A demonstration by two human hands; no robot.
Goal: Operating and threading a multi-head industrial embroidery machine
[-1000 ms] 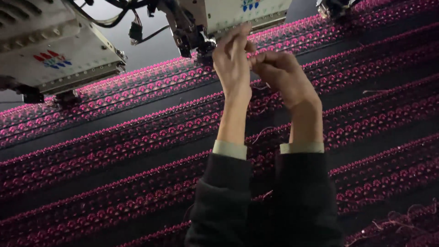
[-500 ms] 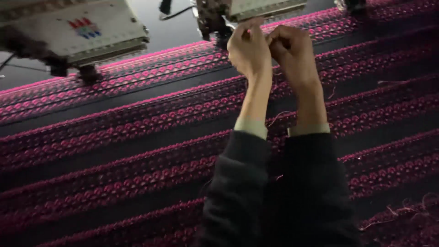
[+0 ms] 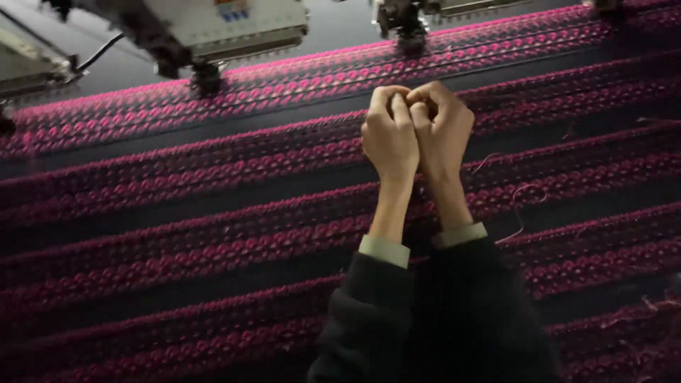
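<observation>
Both grips — left hand [image 3: 389, 138], right hand [image 3: 443, 128] — curled together, now lower over the embroidered fabric [image 3: 213, 234].

- One head-worn camera looks down and forward along the person's own arms.
- It sits close, with the left hand [image 3: 389, 138] and right hand [image 3: 443, 128] just above centre, pressed together.
- Beyond them stretches striped cloth [image 3: 213, 234].

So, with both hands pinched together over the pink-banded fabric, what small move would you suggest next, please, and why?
Probably ease the left hand and right hand slightly apart to check the pinch. Their fingertips meet above the dark fabric, just below an embroidery head, and whatever they grip is too fine to see.
</observation>
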